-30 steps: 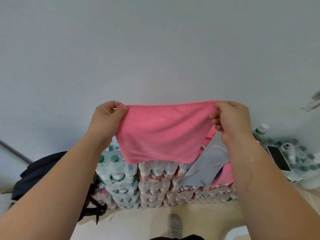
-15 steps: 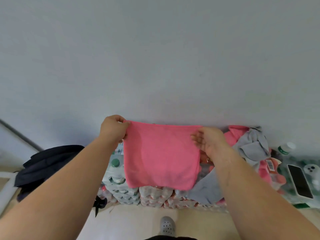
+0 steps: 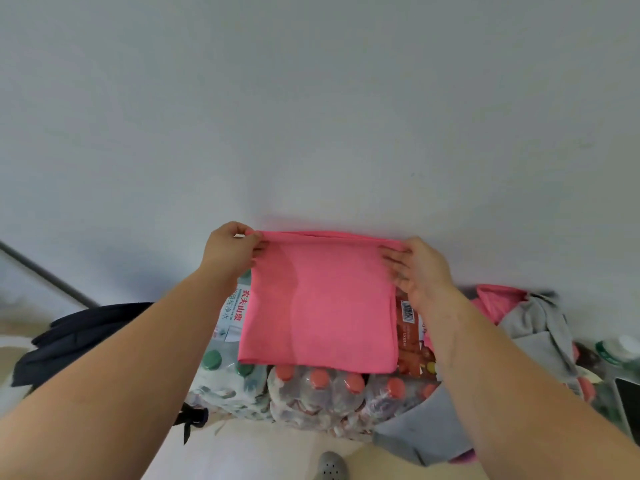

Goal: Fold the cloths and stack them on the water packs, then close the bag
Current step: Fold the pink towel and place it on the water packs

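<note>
The cloth (image 3: 322, 306) has come down since the earlier frames: it hung from both hands in front of the packs (image 3: 311, 393), and now it lies folded and flat on top of them. The right hand (image 3: 420, 271) has shifted out to the far right corner.

Head view: both forearms reach forward, hands at the cloth's far edge, which runs taut between them. The left hand (image 3: 230, 249) pinches the far left corner with curled fingers. The right hand has its fingers laid over the top of the far right corner and its thumb at the edge, gripping it. The cloth's near edge sits just behind a row of red bottle caps; green caps show at its left.

A brown packet (image 3: 408, 327) with a barcode lies just right of the cloth, under the right wrist. A grey cloth (image 3: 426, 424) hangs down the front of the packs at the right. Farther right is a loose pile (image 3: 519, 313) of pink and grey cloths. The dark bag (image 3: 79, 327) sits left of the packs, below the left forearm; whether it is open cannot be told. A phone (image 3: 627, 400) is at the right edge, and a grey shoe (image 3: 330, 465) is on the floor.
</note>
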